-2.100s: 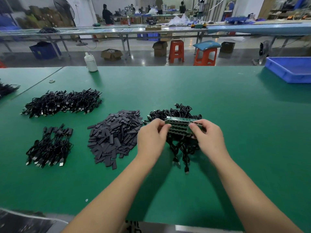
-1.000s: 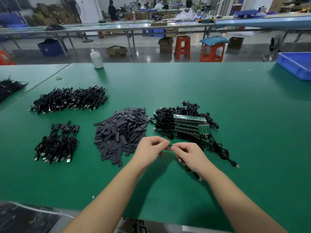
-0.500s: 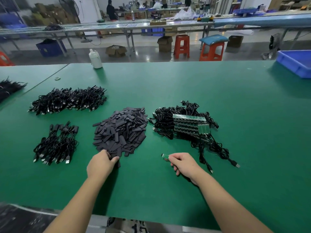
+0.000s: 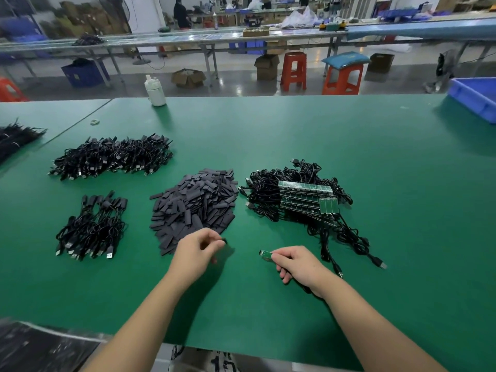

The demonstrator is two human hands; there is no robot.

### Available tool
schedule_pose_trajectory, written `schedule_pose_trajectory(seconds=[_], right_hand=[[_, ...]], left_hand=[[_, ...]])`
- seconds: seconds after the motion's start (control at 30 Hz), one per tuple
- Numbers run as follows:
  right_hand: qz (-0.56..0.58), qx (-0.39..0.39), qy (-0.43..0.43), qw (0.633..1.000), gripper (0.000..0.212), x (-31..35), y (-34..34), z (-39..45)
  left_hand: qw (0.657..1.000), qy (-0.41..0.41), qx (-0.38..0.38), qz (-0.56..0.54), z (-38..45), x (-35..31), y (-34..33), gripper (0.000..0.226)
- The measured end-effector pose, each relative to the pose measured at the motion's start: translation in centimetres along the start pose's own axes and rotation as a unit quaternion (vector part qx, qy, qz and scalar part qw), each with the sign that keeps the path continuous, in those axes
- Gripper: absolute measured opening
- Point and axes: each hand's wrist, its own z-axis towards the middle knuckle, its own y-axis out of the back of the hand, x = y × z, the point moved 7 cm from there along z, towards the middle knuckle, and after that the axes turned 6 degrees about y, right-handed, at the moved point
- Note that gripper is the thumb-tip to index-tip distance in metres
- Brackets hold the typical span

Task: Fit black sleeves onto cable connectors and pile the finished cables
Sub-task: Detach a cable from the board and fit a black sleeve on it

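My right hand [image 4: 298, 263] pinches a cable's small green board connector [image 4: 265, 255], which points left just above the green table [image 4: 268, 135]. My left hand [image 4: 197, 252] pinches a black sleeve [image 4: 223, 240] at the near edge of the heap of loose black sleeves [image 4: 196, 205]. The two hands are a short gap apart. A tangle of bare cables with green boards [image 4: 303, 202] lies to the right of the sleeve heap. Two piles of sleeved cables lie at the left: a small near pile [image 4: 91, 226] and a long far pile [image 4: 112, 157].
A white bottle [image 4: 155, 91] stands at the table's far edge. A blue bin [image 4: 475, 100] sits at the far right. More black cables [image 4: 16, 138] lie on the neighbouring table at left. A dark plastic bag [image 4: 40, 347] lies at the near left corner.
My left hand has lifted off the sleeve heap with one sleeve and moved right toward the connector. My right hand has stayed put, still holding the connector.
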Motion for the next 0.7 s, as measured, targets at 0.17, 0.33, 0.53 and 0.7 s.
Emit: schedule_pose_trajectory(seconds=[0.17, 0.33, 0.53, 0.7], right_hand=[[0.012, 0.011, -0.018, 1.000, 0.022, 0.1, -0.1, -0.3], [0.016, 0.011, -0.008, 1.000, 0.017, 0.3, -0.1, -0.4], [0.019, 0.003, -0.008, 1.000, 0.015, 0.0, -0.1, -0.3], [-0.001, 0.002, -0.017, 1.000, 0.018, -0.1, -0.5, -0.1]], left_hand=[[0.994, -0.040, 0.101, -0.013, -0.7, -2.1, -5.3, 0.020], [0.988, 0.002, 0.146, -0.053, -0.7, -0.3, -7.6, 0.031], [0.972, 0.059, 0.141, -0.180, -1.0, 1.3, -8.4, 0.021], [0.970, 0.051, 0.143, -0.188, -1.2, 0.9, -8.5, 0.018]])
